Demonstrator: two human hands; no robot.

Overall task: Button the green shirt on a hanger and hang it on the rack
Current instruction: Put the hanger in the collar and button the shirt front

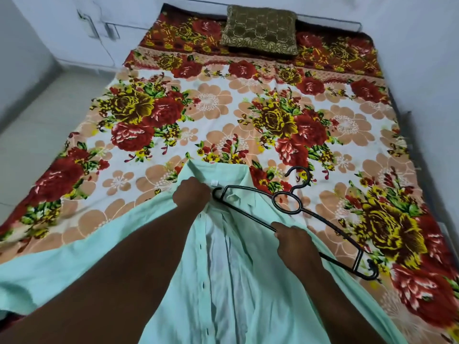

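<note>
Here, a bed (223, 108) in a floral sheet carries the green shirt (173, 269), spread open at the near edge with its collar pointing away. A black hanger (273, 200) lies across the collar. The left hand (191, 194) bunches the collar in curled fingers; the right hand (294, 240) has its fingers wrapped round the hanger's lower bar.

The shirt (248, 306) is showing plain mint green outside and a paler, whitish inside. The hanger (273, 201) is showing solid black. The bedsheet (223, 100) is displaying red and yellow rose bouquets, green leaves and peach blossoms on white, with a dark red far band. The cushion (260, 31) is showing olive-brown with gold stitching.
</note>
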